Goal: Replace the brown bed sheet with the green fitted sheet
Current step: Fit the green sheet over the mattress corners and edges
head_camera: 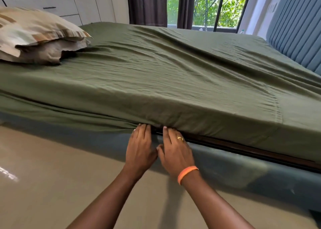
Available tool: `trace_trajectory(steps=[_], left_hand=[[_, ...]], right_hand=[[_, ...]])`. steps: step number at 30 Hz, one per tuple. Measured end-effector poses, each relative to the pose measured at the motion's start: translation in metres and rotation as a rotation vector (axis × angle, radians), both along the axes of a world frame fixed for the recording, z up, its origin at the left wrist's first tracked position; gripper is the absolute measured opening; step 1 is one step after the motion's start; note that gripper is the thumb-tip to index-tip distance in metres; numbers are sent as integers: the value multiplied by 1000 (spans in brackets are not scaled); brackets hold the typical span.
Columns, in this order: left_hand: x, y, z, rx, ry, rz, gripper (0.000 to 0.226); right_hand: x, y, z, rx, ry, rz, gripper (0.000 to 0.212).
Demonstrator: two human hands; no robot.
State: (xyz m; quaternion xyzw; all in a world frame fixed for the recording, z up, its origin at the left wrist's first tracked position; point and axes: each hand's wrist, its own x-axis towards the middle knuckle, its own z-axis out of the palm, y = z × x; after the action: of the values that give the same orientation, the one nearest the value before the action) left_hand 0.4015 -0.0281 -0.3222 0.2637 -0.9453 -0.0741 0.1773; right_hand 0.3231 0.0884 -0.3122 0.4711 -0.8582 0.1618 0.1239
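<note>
1. While the green sheet (173, 69) already covers the whole top of the mattress, its near edge is what is being dealt with: both hands are low at the side of the bed, where the cloth hangs down to the bed frame (243, 173).
2. The left hand (140, 147) lies flat with straight fingers, its tips touching the hem of the sheet; it grips nothing. It looks placed to push the loose cloth into the gap under the mattress.
3. The right hand (175, 150), with a ring and an orange wristband (186, 174), lies just beside the left, thumbs nearly touching. Its fingers are also straight, tips right at the fold of the sheet, pressing and not pinching.
4. The sheet's edge sits directly above and ahead of the fingertips, bunched a little where they meet it. To the right a dark strip of the frame shows under the cloth; to the left the cloth hangs looser and creased.
5. A patterned pillow (40, 34) rests on the far left of the sheet, well apart from the hands. No brown sheet is in view, so the swap seems nearly done, with tucking left.
</note>
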Motion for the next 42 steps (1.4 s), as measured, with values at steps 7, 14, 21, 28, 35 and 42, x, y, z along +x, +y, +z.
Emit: trace_trajectory(steps=[7,14,21,28,35,42], left_hand=[[-4,-35,-10,-39,9,-95,71],[-7,-38,-14,-39,132,-118,70],[-26,-52,-1,12,-13,-266,78],[-62,-94,34,66,-608,-457,57],[-19,-113,55,368,-399,-601,56],[84,-168,56,296,-336,-395,81]], right_hand=[[-7,-7,-31,-11,64,34,61],[-18,-27,-30,-284,151,27,39],[-13,-38,-38,-254,-65,11,53],[-29,-94,3,102,-349,-234,14],[-25,-108,51,690,-600,-334,55],[14,-123,64,759,-538,-472,69]])
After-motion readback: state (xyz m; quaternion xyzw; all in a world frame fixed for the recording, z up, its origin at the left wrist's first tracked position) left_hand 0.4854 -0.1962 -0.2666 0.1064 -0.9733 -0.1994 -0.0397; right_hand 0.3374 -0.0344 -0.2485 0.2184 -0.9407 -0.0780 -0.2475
